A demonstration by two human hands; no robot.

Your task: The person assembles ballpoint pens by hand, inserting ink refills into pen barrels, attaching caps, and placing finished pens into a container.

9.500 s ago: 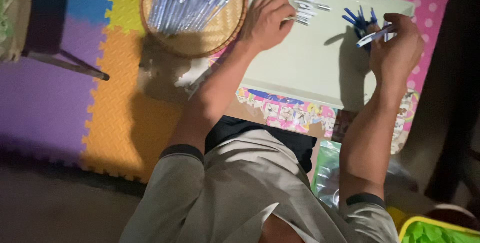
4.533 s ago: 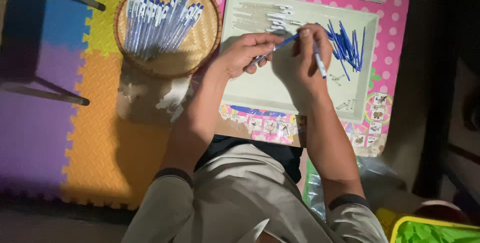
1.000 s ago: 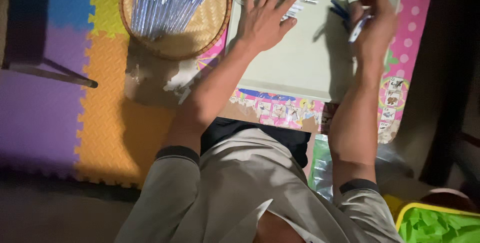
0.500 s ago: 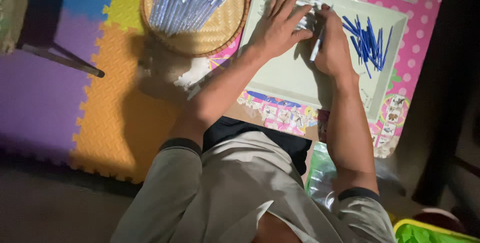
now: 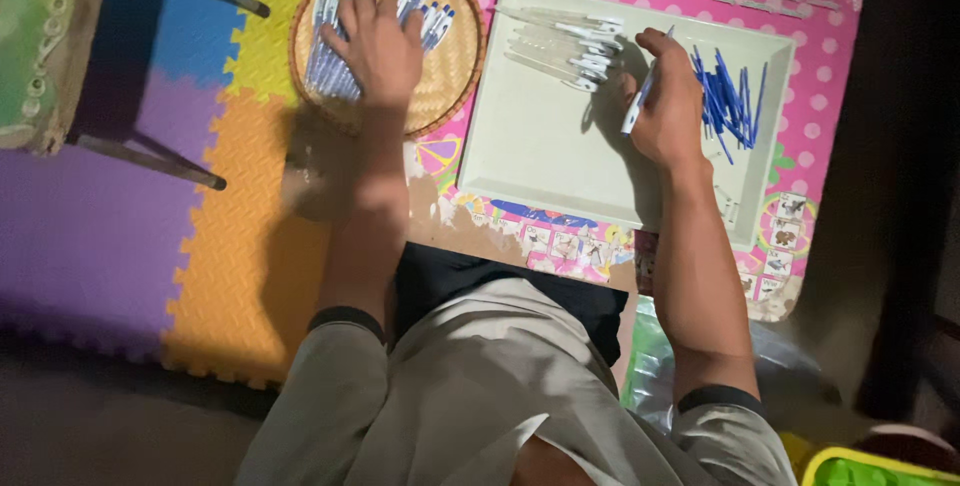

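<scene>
My left hand (image 5: 378, 46) lies flat on a heap of several white and blue pens (image 5: 330, 41) in a round woven basket (image 5: 455, 66) at the upper left; whether it grips one is hidden. My right hand (image 5: 665, 111) is closed around one white pen (image 5: 634, 108) above a pale rectangular tray (image 5: 540, 146). A pile of clear pen barrels (image 5: 565, 41) lies at the tray's far left, just left of that hand. A bunch of thin blue refills (image 5: 728, 101) lies on the tray to the hand's right.
The tray rests on a pink dotted low table (image 5: 815, 96). Coloured foam floor tiles (image 5: 200, 216) spread to the left, with a dark stool leg (image 5: 150, 156) across them. A clear plastic bag (image 5: 650, 376) and a yellow-green bin corner (image 5: 880, 466) sit at lower right.
My left hand has left the tray and moved left onto the pens in the basket. My right hand has shifted right over the tray, still holding a pen.
</scene>
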